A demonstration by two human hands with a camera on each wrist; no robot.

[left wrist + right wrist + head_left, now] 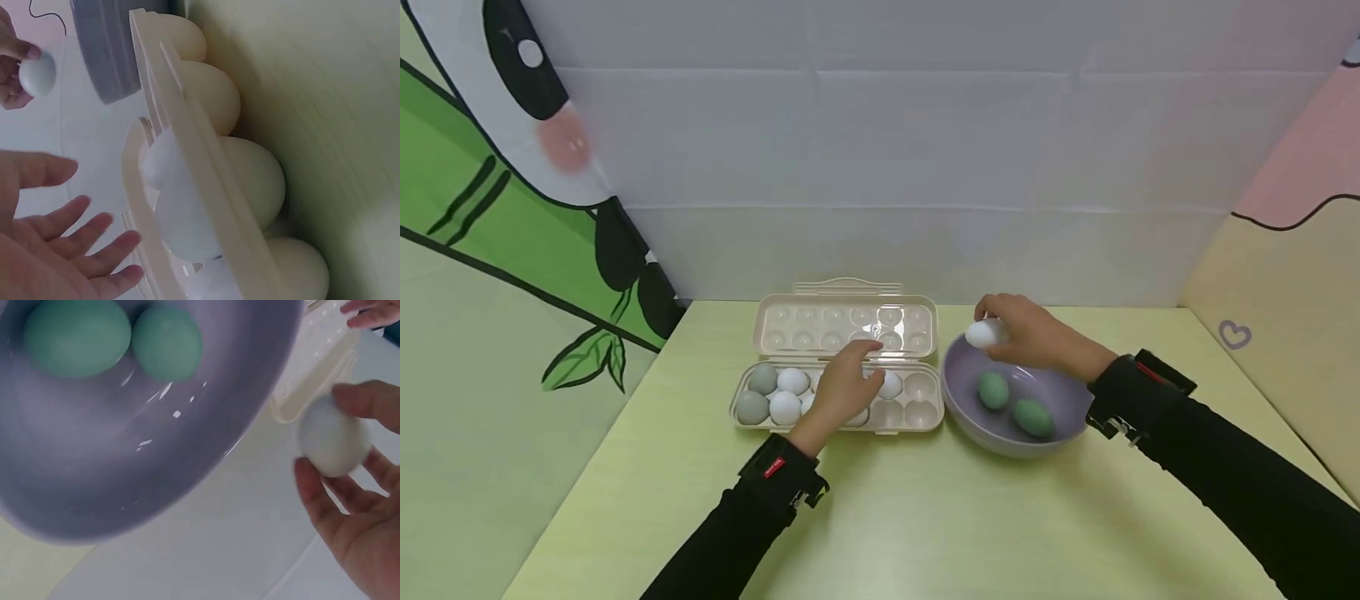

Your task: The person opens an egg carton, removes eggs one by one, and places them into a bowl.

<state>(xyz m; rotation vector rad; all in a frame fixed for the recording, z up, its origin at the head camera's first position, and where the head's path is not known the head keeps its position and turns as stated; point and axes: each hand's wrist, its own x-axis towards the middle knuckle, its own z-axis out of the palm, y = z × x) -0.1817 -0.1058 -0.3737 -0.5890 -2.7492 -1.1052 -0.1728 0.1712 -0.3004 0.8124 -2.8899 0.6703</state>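
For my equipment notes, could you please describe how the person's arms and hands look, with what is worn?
The left hand and right hand are bare. Black sleeves run down to black wrist bands, which carry small red markings and metallic-looking pieces.
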